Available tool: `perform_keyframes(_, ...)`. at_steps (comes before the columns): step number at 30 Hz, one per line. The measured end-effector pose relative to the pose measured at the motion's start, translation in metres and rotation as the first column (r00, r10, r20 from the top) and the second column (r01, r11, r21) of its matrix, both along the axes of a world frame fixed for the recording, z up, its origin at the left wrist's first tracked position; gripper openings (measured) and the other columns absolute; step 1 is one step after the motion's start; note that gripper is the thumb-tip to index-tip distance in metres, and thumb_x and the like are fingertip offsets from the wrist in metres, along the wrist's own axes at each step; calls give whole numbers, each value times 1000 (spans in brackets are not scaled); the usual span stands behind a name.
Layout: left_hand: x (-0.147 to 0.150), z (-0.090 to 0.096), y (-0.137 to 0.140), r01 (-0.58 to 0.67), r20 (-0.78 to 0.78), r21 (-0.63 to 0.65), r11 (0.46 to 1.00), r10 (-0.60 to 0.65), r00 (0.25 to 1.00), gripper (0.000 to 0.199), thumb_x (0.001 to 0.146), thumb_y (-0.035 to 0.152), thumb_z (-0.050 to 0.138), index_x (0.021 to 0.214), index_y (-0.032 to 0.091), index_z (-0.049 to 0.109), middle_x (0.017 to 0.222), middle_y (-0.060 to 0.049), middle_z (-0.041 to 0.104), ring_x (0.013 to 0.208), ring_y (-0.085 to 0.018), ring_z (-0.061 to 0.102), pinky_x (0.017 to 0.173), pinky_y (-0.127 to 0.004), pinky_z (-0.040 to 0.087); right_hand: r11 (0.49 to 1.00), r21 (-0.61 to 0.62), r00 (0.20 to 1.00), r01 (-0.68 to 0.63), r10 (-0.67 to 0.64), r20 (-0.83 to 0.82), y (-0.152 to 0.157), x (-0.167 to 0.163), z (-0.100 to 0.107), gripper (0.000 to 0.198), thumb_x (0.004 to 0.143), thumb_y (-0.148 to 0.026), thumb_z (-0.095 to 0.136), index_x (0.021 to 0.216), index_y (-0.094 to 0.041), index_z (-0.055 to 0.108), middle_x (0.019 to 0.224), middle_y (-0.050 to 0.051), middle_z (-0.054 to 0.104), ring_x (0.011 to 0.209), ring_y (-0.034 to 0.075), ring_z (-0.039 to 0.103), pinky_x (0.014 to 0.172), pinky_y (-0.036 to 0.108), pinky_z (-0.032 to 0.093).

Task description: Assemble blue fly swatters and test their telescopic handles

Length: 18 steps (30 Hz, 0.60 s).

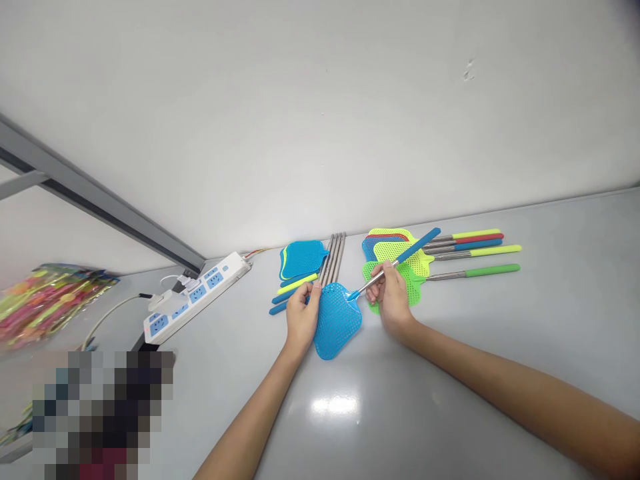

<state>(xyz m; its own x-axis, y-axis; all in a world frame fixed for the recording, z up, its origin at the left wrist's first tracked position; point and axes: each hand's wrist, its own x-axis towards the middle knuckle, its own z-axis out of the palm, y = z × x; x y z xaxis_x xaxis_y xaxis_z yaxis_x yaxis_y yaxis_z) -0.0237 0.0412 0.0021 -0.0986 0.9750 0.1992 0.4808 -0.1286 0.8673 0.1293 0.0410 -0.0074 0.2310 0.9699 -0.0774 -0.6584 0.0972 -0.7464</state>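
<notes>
Blue fly swatter [338,321] lies on the grey bench [500,320], just in front of the metal rods [334,257]. Risk, judged: the mesh head may detach from the shaft if twisted, or the telescopic shaft may slip. Left hand [301,319] grasps the head's left edge; right hand [393,297] grips the shaft, right of the head, over the stacked swatters [400,257].
</notes>
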Motion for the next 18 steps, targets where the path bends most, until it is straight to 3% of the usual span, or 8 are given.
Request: perform_keyframes(18, 0, 2, 0, 11, -25, -8, 1000, -11, 1000, 30, 79, 38, 42, 57, 18, 38, 56, 5, 36, 55, -10, 36, 54, -21, 30, 1000, 17, 1000, -4, 4, -17, 0, 0, -1, 33, 77, -49, 43, 64, -18, 46, 33, -8, 34, 28, 6, 32, 30, 17, 29)
